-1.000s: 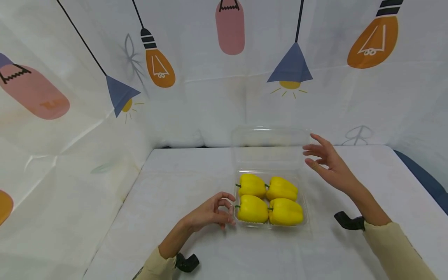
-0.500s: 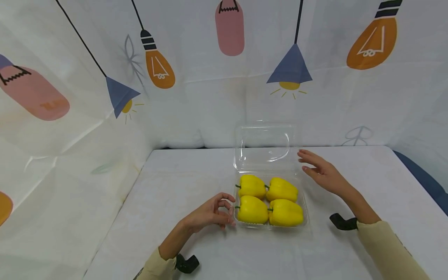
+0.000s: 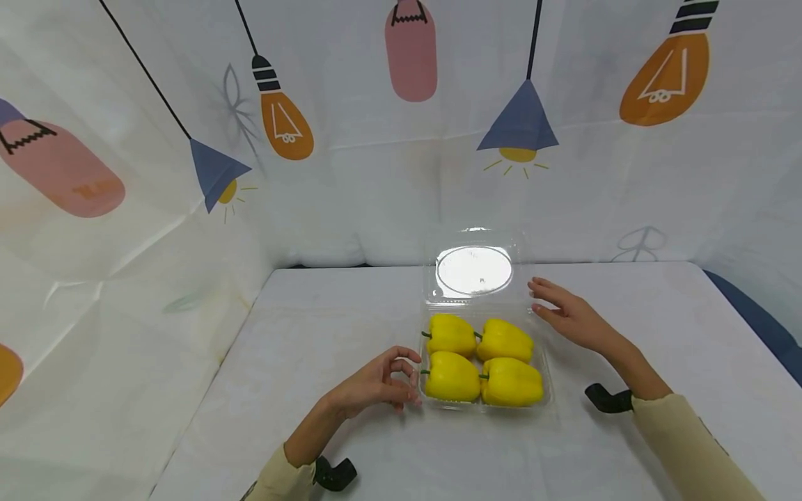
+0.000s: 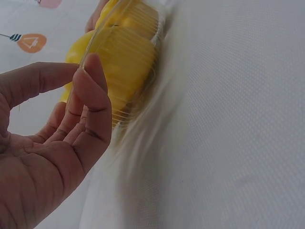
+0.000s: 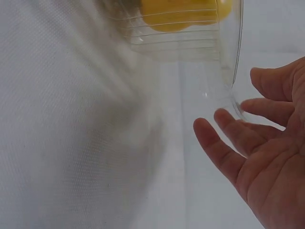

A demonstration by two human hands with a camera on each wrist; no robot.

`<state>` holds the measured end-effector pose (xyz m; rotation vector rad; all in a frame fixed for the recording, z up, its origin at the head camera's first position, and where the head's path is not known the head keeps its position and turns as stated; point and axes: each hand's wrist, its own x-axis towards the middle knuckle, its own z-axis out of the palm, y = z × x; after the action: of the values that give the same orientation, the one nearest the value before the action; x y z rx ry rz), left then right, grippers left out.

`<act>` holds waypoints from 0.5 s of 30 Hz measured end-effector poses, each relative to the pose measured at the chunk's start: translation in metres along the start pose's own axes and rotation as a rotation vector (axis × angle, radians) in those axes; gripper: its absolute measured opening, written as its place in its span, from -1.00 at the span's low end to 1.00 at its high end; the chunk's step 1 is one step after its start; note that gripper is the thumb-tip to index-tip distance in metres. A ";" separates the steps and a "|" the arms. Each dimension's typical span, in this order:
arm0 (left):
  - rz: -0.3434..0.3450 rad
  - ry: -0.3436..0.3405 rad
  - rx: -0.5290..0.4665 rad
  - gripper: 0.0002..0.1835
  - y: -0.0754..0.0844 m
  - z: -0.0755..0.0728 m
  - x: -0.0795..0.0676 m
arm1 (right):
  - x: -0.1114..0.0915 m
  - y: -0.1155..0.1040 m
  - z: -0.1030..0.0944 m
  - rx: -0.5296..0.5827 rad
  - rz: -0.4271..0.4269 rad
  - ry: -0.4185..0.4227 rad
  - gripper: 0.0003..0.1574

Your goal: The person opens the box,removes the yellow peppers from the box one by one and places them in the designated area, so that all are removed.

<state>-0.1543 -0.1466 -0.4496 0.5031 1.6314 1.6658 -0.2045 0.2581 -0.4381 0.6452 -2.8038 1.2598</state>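
Several yellow bell peppers (image 3: 453,376) with green stems lie in two rows in a clear plastic clamshell box (image 3: 548,386). Its lid (image 3: 474,270) is raised at the back, with a bright oval reflection on it. My left hand (image 3: 374,381) pinches the box's left rim between thumb and fingers, as the left wrist view shows at the clear rim (image 4: 90,45). My right hand (image 3: 573,316) is at the back right corner of the box, beside the hinge side. Its fingers are spread and extended in the right wrist view, fingertips close to the clear edge (image 5: 237,57).
A white-covered table (image 3: 326,313) carries the box. Behind it hangs a white cloth (image 3: 376,195) printed with lamps and bulbs. Each forearm has a beige sleeve (image 3: 683,438) and a black wrist mount (image 3: 608,398).
My right hand has come down and to the left from beside the lid's upper right side. The lid has changed its tilt and now shows the reflection. My left hand stays put.
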 end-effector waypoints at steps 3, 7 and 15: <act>0.003 -0.003 0.002 -0.37 0.000 0.000 0.000 | 0.000 -0.001 0.001 0.000 0.019 -0.009 -0.32; 0.001 -0.008 0.001 -0.37 0.000 0.000 -0.001 | 0.000 0.000 0.002 0.015 0.033 -0.026 -0.33; 0.003 -0.011 -0.005 -0.39 0.001 0.001 -0.001 | 0.000 0.003 0.005 0.025 0.062 -0.042 -0.31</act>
<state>-0.1532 -0.1471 -0.4480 0.5110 1.6194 1.6659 -0.2053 0.2562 -0.4435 0.5966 -2.8678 1.3081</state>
